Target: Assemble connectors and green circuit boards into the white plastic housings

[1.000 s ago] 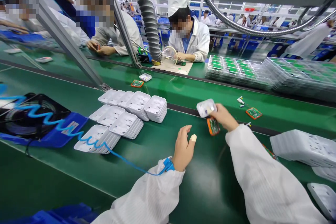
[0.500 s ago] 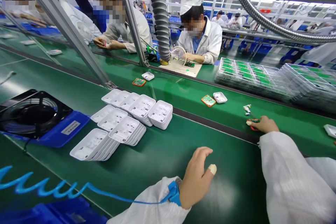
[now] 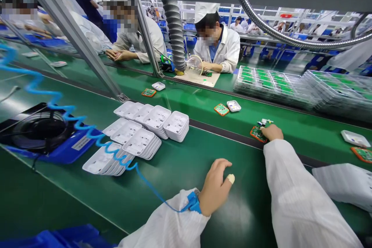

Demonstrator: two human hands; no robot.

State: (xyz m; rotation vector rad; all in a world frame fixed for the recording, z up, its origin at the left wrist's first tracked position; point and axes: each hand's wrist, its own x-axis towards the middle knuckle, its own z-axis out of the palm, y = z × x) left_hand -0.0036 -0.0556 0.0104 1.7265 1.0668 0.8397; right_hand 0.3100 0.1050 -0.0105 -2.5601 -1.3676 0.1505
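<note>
My right hand (image 3: 272, 132) is at the near edge of the green belt, its fingers closed at the right side of an orange-framed circuit board (image 3: 257, 134). Small white parts (image 3: 265, 121) lie just behind the board, close to the fingertips. My left hand (image 3: 215, 188) hovers over the green bench, holding nothing, with thumb and fingers apart. It wears a cot on the thumb and a blue wrist strap (image 3: 193, 203) with a coiled cord. To its left stand several stacks of white plastic housings (image 3: 139, 142).
Orange-framed boards (image 3: 221, 109) and white housings (image 3: 234, 105) ride the belt (image 3: 192, 99). Clear trays of green boards (image 3: 267, 85) stand beyond. A black fan (image 3: 43, 130) sits left. More white housings (image 3: 343, 182) lie right, by my sleeve. Co-workers (image 3: 217, 46) sit opposite.
My right hand and the circuit board have shifted left, and more of the board shows. Items on the belt have moved slightly left. The blue cord has swung upward; my left hand stays nearly still.
</note>
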